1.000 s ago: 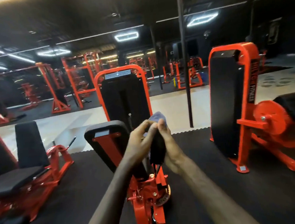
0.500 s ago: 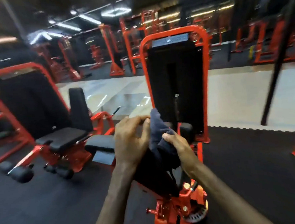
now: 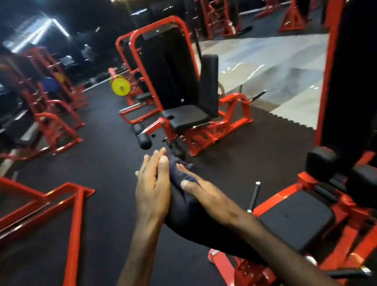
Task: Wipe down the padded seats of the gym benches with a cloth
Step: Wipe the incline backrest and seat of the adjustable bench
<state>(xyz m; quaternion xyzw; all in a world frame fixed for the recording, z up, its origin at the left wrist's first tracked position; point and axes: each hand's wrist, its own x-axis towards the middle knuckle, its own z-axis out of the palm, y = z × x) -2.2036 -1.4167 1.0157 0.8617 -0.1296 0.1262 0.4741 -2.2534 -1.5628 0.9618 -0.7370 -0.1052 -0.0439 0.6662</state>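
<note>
A dark blue cloth (image 3: 178, 179) is pressed between my two hands at the centre of the view. My left hand (image 3: 152, 186) lies flat against its left side with the fingers straight. My right hand (image 3: 206, 194) holds it from the right, thumb on top. Straight ahead stands a red machine with a black padded seat (image 3: 186, 118) and an upright black backrest (image 3: 210, 85). To my lower right is another red machine with a flat black padded seat (image 3: 298, 218). Neither hand touches a seat.
Black rubber matting (image 3: 108, 171) covers the floor around me. A red frame (image 3: 72, 222) lies at the lower left. More red machines and a yellow weight plate (image 3: 120, 86) stand to the left and behind. A pale tiled aisle (image 3: 274, 73) runs at the right.
My view has swung left and down, bringing the seated machine from the left to straight ahead. My hands have lowered and flattened around the cloth.
</note>
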